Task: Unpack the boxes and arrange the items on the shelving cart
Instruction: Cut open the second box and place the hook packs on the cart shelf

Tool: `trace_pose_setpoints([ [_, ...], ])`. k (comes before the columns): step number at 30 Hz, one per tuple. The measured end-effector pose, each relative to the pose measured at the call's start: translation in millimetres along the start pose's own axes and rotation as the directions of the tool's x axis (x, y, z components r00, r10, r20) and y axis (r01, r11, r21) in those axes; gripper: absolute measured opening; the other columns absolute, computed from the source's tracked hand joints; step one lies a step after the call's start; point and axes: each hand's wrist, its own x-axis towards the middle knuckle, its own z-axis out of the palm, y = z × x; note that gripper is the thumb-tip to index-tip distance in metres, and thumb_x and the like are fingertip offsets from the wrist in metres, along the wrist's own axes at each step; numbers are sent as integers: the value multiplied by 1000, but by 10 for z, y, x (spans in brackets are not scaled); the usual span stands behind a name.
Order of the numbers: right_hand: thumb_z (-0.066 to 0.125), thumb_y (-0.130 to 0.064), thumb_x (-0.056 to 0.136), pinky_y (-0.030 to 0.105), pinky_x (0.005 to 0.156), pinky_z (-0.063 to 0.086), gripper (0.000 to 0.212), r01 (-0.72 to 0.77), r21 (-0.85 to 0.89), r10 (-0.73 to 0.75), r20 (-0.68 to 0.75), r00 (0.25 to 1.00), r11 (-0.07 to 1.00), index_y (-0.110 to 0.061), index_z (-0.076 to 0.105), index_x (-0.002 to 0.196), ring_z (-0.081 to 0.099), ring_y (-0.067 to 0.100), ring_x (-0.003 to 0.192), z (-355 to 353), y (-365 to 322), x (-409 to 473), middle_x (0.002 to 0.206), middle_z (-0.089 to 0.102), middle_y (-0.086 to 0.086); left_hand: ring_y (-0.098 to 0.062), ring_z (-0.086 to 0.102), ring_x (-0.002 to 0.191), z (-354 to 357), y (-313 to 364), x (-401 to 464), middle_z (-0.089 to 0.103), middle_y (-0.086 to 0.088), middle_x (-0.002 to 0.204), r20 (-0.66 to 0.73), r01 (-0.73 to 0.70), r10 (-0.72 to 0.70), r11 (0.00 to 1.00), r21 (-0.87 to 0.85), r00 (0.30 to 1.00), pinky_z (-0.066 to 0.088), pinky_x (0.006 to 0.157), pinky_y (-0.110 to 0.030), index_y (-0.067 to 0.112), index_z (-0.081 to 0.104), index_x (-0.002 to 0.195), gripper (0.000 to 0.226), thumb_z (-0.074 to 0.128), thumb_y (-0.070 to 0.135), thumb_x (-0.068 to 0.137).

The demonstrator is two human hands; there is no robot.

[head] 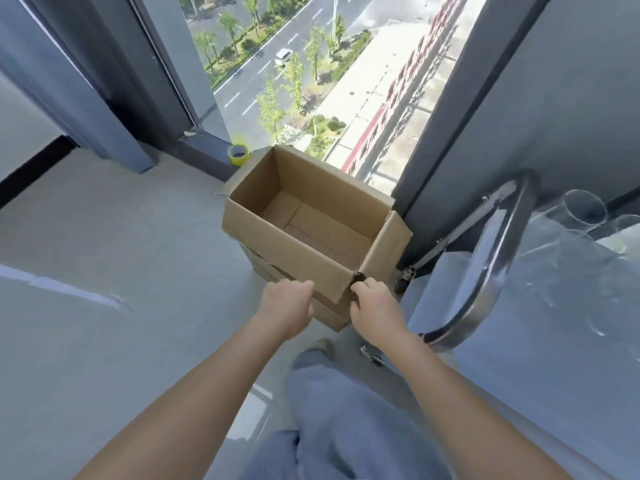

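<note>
An open brown cardboard box [277, 251] stands on the floor by the window, resting on top of other cardboard. Its inside holds nothing. My left hand [285, 308] grips the near long flap at the box's near corner. My right hand [375, 304] pinches the short side flap at the same corner. The shelving cart [485, 271] with its steel handle is at the right. Clear glass cups [585, 207] stand on its top shelf.
A roll of yellow-green tape [238, 154] sits on the window sill behind the box. A floor-to-ceiling window lies straight ahead, with grey frames on both sides. Cart casters [403, 277] are close to the box. My legs in blue trousers are below.
</note>
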Motion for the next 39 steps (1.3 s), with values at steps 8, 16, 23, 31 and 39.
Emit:
trace_pose_setpoints([
  [8,48,-9,90,29,81,39,35,-145,54,138,114,984,988,-6,45,125,41,24,115,578,-114,995,122,46,7,-27,51,108,139,-1004,951,57,-6,115,64,-8,2,996,92,998,37,80,-33,13,48,115,25,44,17,90],
  [16,52,-35,93,35,101,29,31,-332,-116,346,131,929,936,-12,51,114,51,27,109,1194,-17,1719,113,58,6,-23,13,142,686,-1349,1917,23,-3,151,101,-177,172,983,40,980,17,111,-42,18,19,147,70,52,18,86],
  [23,49,-45,92,36,97,21,34,-396,-61,390,-89,917,916,-12,56,88,54,25,90,1061,83,1888,86,58,3,-30,27,136,583,-1974,2139,36,-12,144,-158,-158,119,951,-266,980,22,111,-46,7,35,141,63,61,19,86],
  [31,39,-69,83,33,51,30,62,-713,307,771,-144,620,630,-16,30,53,41,23,54,206,-26,2082,53,38,2,-41,36,128,416,-2533,2127,35,-22,143,-196,-167,120,956,-242,973,31,101,-57,5,33,141,83,70,40,75],
  [39,39,-76,79,35,62,38,70,-783,236,764,187,617,575,-13,47,52,52,29,64,-66,183,2253,60,54,6,-15,14,143,362,-2847,2150,16,-2,155,78,255,-363,470,-845,929,17,117,-39,17,10,150,86,56,51,86],
])
